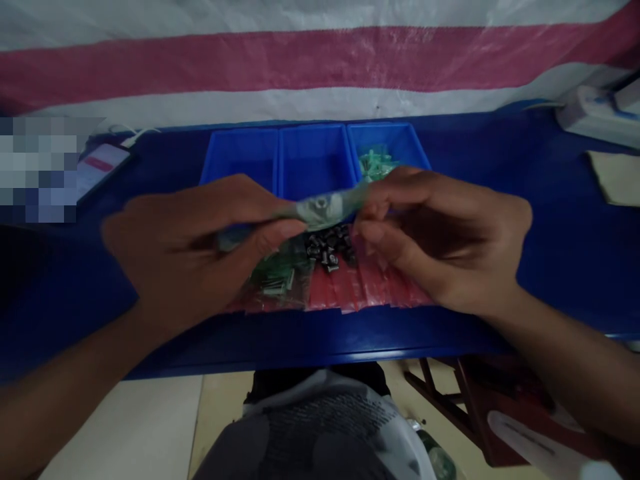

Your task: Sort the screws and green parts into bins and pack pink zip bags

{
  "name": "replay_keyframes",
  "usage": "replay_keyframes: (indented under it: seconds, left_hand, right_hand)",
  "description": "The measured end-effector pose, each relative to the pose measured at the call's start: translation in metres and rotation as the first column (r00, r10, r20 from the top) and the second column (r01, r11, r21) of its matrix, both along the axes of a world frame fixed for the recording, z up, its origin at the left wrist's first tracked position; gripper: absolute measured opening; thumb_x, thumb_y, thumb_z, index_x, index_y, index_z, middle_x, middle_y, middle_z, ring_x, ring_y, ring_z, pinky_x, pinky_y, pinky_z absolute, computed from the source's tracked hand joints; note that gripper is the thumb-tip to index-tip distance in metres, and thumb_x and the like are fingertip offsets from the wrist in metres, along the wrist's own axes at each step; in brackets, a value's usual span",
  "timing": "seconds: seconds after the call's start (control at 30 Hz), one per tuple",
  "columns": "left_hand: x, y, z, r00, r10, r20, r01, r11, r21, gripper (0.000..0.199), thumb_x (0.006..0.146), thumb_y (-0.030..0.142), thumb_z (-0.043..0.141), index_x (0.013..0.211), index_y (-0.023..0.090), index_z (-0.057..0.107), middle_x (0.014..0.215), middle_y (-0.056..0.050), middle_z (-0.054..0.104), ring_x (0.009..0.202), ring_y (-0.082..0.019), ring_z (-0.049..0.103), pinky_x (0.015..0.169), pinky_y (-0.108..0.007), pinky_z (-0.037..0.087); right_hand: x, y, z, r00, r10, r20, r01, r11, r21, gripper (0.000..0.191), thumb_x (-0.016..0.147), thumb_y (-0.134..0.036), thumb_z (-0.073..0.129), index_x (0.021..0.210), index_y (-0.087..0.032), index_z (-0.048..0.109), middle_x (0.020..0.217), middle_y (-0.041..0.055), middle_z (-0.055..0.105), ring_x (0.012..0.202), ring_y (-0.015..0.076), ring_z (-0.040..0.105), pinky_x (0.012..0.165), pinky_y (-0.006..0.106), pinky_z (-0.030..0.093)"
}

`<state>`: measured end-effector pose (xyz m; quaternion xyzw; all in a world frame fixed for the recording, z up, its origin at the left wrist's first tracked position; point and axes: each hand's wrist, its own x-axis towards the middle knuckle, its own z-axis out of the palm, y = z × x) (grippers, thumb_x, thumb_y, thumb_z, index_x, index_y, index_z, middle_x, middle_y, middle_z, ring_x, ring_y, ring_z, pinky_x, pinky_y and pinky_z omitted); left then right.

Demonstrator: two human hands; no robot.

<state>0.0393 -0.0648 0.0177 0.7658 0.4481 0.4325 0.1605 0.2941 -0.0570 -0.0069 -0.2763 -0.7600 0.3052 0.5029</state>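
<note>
A small clear plastic bag (327, 208), greenish and blurred, is held up above the table (300, 343), stretched lengthwise with its right end slightly higher; a round, greyish piece shows inside. Below, near the middle of the table's front edge, red plastic bags (350, 290) lie flat in an overlapping row. On their left part rests a clear bag of silvery screws (278, 281). Black-headed screws (329, 248) are heaped on the red bags' far side; whether they are bagged is unclear.
</note>
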Motion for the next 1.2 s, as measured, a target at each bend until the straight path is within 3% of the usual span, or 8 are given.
replay_keyframes:
  seconds: [0.17, 0.33, 0.4, 0.6, 0.77, 0.93, 1.07, 1.2]
  left_hand:
    - [0.003, 0.004, -0.006, 0.957, 0.006, 0.289, 0.070, 0.966, -0.249, 0.011, 0.090, 0.030, 0.093, 0.098, 0.033, 0.086, 0.081, 0.011, 0.081, 0.057, -0.009, 0.069, 0.054, -0.021, 0.063]
    - [0.006, 0.004, -0.002, 0.923, -0.055, 0.381, 0.223, 0.883, -0.412, 0.016, 0.092, 0.028, 0.089, 0.107, 0.033, 0.087, 0.075, 0.008, 0.081, 0.058, -0.012, 0.073, 0.057, -0.023, 0.065]
    - [0.007, 0.004, -0.001, 0.933, -0.037, 0.357, 0.210, 0.863, -0.459, 0.009, 0.098, 0.030, 0.082, 0.105, 0.030, 0.087, 0.075, 0.004, 0.081, 0.061, -0.015, 0.075, 0.060, -0.026, 0.067]
    - [0.003, 0.012, 0.000, 0.937, -0.045, 0.346, 0.211, 0.862, -0.461, 0.012, 0.097, 0.037, 0.080, 0.093, 0.029, 0.088, 0.071, 0.000, 0.080, 0.058, -0.016, 0.073, 0.058, -0.025, 0.066]
    - [-0.001, 0.014, -0.002, 0.941, -0.046, 0.334, 0.201, 0.873, -0.445, 0.017, 0.097, 0.042, 0.080, 0.093, 0.027, 0.087, 0.070, -0.001, 0.080, 0.059, -0.017, 0.075, 0.058, -0.022, 0.066]
    - [-0.003, 0.013, -0.001, 0.943, -0.044, 0.330, 0.193, 0.880, -0.434, 0.014, 0.098, 0.039, 0.078, 0.095, 0.028, 0.088, 0.070, 0.000, 0.080, 0.061, -0.017, 0.076, 0.059, -0.021, 0.066]
    - [-0.004, 0.013, 0.000, 0.939, -0.035, 0.342, 0.189, 0.884, -0.427, 0.012, 0.097, 0.035, 0.078, 0.094, 0.028, 0.088, 0.070, 0.000, 0.080, 0.060, -0.016, 0.075, 0.058, -0.020, 0.065]
    - [-0.003, 0.014, 0.001, 0.941, -0.031, 0.338, 0.179, 0.891, -0.418, 0.012, 0.098, 0.032, 0.077, 0.094, 0.028, 0.088, 0.069, 0.002, 0.080, 0.061, -0.014, 0.075, 0.060, -0.016, 0.063]
  right_hand:
    - [0.006, 0.004, 0.000, 0.957, -0.152, 0.248, 0.058, 0.935, 0.349, 0.049, 0.101, -0.012, 0.071, 0.145, -0.034, 0.072, 0.128, 0.0062, 0.074, 0.100, 0.0234, 0.075, 0.078, 0.039, 0.068]
    - [0.006, 0.001, 0.006, 0.907, -0.310, 0.285, 0.071, 0.780, 0.622, 0.026, 0.099, -0.008, 0.072, 0.115, -0.027, 0.082, 0.127, 0.0123, 0.074, 0.118, 0.0303, 0.075, 0.093, 0.048, 0.066]
    - [0.008, 0.003, 0.008, 0.916, -0.304, 0.262, 0.095, 0.798, 0.596, 0.029, 0.101, -0.008, 0.068, 0.111, -0.031, 0.083, 0.115, 0.0073, 0.079, 0.107, 0.0290, 0.077, 0.094, 0.050, 0.064]
    - [0.046, 0.040, 0.004, 0.922, -0.380, 0.072, 0.367, 0.918, 0.147, 0.041, 0.098, -0.024, 0.081, 0.138, -0.034, 0.078, 0.098, 0.0052, 0.079, 0.082, 0.0258, 0.073, 0.079, 0.046, 0.060]
    - [0.078, 0.067, -0.003, 0.782, -0.433, 0.447, 0.308, 0.894, 0.327, 0.018, 0.102, -0.029, 0.074, 0.116, -0.028, 0.085, 0.097, 0.0084, 0.084, 0.087, 0.0289, 0.078, 0.073, 0.045, 0.063]
    - [0.079, 0.061, -0.003, 0.724, -0.437, 0.534, 0.236, 0.884, 0.403, 0.018, 0.101, -0.030, 0.072, 0.112, -0.028, 0.086, 0.094, 0.0070, 0.083, 0.088, 0.0308, 0.070, 0.075, 0.050, 0.062]
    - [0.068, 0.053, 0.001, 0.612, -0.577, 0.542, 0.217, 0.781, 0.586, 0.017, 0.102, -0.026, 0.070, 0.110, -0.022, 0.085, 0.097, 0.0124, 0.082, 0.088, 0.0335, 0.064, 0.077, 0.053, 0.058]
    - [0.051, 0.047, 0.002, 0.675, -0.472, 0.567, 0.065, 0.803, 0.592, 0.027, 0.110, -0.035, 0.065, 0.118, -0.018, 0.084, 0.119, 0.0154, 0.083, 0.107, 0.0359, 0.068, 0.089, 0.053, 0.061]
